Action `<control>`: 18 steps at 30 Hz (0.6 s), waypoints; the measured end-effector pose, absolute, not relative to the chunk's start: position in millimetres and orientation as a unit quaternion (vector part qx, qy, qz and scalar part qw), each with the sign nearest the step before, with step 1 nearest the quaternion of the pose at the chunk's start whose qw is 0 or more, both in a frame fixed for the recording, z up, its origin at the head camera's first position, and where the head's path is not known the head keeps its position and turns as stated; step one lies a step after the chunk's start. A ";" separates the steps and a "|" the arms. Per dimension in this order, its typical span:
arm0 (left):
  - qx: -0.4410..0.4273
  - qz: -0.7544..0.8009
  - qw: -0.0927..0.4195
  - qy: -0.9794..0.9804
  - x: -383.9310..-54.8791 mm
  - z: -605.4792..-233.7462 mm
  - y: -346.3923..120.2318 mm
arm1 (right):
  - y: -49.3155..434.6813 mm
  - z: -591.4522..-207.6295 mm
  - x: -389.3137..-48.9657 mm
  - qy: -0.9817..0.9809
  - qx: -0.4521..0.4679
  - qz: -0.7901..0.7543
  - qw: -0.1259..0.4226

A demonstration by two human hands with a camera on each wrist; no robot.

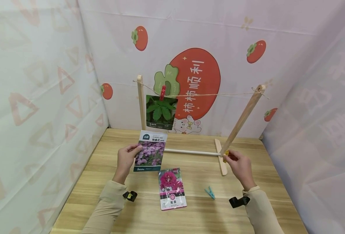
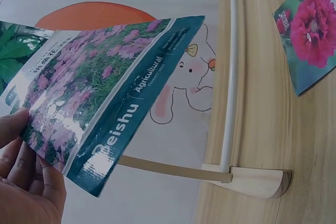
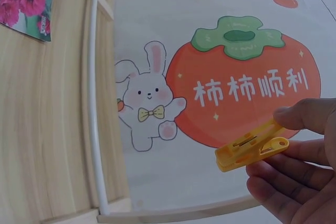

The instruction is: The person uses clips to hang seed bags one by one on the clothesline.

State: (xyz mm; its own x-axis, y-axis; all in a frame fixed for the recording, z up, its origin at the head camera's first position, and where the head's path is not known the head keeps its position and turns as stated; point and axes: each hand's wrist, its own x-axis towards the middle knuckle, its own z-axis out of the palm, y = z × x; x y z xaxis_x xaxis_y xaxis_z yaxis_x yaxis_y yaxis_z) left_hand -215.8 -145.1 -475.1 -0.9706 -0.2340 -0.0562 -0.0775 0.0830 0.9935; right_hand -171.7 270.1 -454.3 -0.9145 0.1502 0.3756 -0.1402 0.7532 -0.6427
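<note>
My left hand (image 1: 127,160) pinches the left edge of a seed packet (image 1: 149,152) with purple flowers, held up above the table. In the left wrist view the thumb lies on the front of this packet (image 2: 105,87), with fingers behind it. Between thumb and fingers of my right hand (image 1: 239,165) is a yellow clothespin (image 3: 252,145), its jaws pointing away from the hand. Behind, a green-leaf seed packet (image 1: 161,113) hangs from a string (image 1: 207,95) by a red clothespin (image 1: 162,93). A pink-flower seed packet (image 1: 172,189) lies on the table.
A wooden frame has a left post (image 1: 141,104), a right post (image 1: 242,120) on a foot (image 1: 221,159), and a white rod (image 1: 193,152) low between them. A blue clothespin (image 1: 210,192) lies on the table (image 1: 196,217) right of the pink packet. Printed cloth walls (image 1: 125,65) enclose the table.
</note>
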 end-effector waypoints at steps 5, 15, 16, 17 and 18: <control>0.106 -0.666 0.064 -0.736 -215.7 -474.0 -144.7 | 271.5 -451.9 -173.6 -0.913 -0.011 0.356 0.200; 0.101 -0.669 0.067 -0.733 -217.3 -466.3 -142.1 | 269.8 -444.4 -176.2 -0.907 -0.015 0.370 0.203; 0.101 -0.669 0.067 -0.733 -217.3 -465.3 -141.8 | 269.5 -443.6 -176.6 -0.905 -0.014 0.373 0.205; 0.099 -0.669 0.068 -0.733 -217.4 -464.4 -141.6 | 269.3 -442.5 -176.8 -0.903 -0.012 0.377 0.207; 0.097 -0.670 0.069 -0.732 -217.3 -463.4 -141.3 | 269.0 -441.2 -176.7 -0.901 -0.010 0.380 0.210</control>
